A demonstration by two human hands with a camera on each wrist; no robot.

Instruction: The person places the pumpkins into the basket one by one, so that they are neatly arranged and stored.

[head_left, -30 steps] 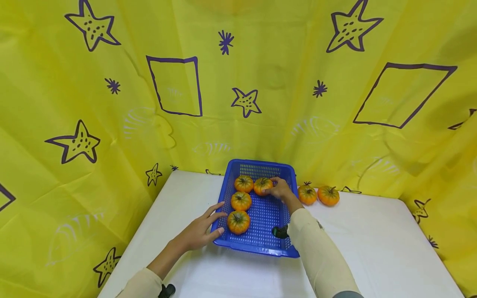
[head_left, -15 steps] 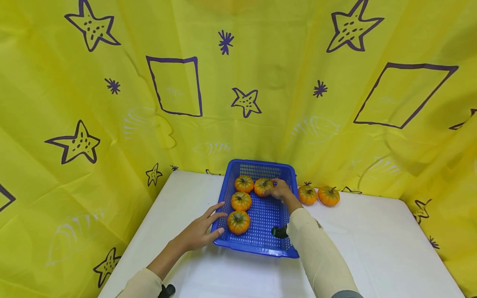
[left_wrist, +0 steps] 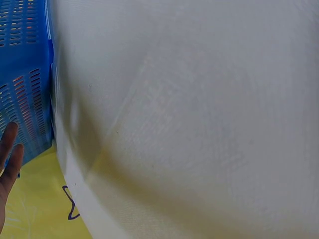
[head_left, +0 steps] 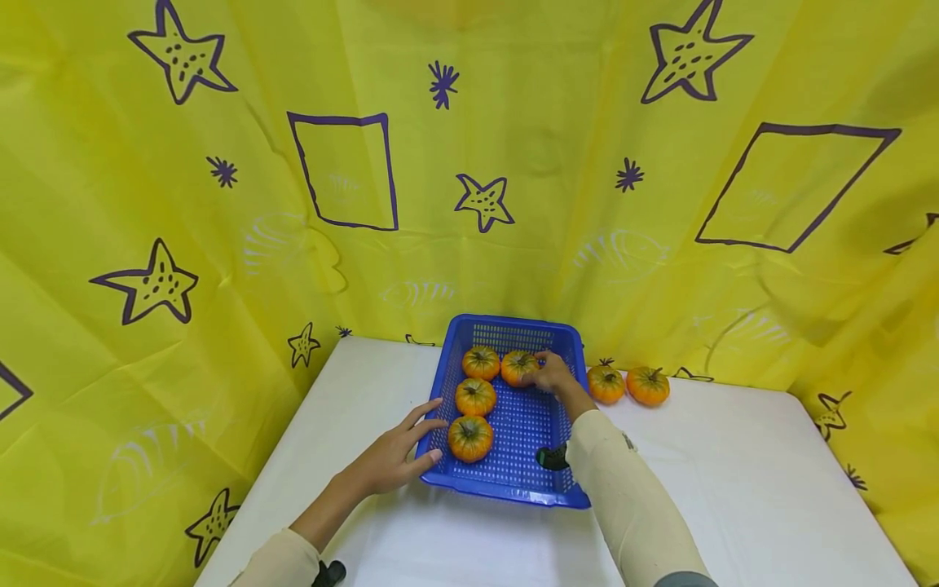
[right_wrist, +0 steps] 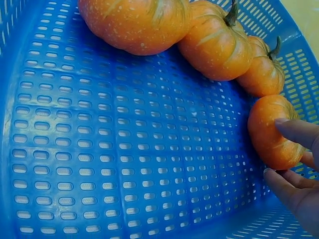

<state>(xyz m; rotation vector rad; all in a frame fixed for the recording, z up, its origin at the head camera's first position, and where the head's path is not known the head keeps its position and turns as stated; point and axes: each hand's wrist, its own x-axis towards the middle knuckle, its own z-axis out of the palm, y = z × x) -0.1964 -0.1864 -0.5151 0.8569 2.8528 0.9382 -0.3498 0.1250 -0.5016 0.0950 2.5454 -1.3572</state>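
Note:
Inside the blue plastic basket (head_left: pixel 524 456) sit several small orange pumpkins: three in a column along the left side, such as the front pumpkin (head_left: pixel 470 439), and one to the right of the rearmost. My right hand (head_left: pixel 550 375) holds that right-hand pumpkin (head_left: pixel 517 368) at its right side. In the right wrist view, the fingers and thumb of the right hand (right_wrist: pixel 299 174) lie about this pumpkin (right_wrist: pixel 275 132), which sits on the basket floor. At the basket's left front rim my left hand (head_left: pixel 396 452) rests with its fingers spread and relaxed, holding no pumpkin.
Outside the basket's right wall, two more pumpkins stand side by side, a nearer one (head_left: pixel 605 383) and one farther right (head_left: pixel 647 386). A white table (head_left: pixel 748 481) carries everything. Behind it and at both sides hangs a yellow curtain (head_left: pixel 543 269) with star drawings.
The pumpkin at my right hand has shifted very slightly to the right, away from its neighbour. The left hand and the basket stay where they were.

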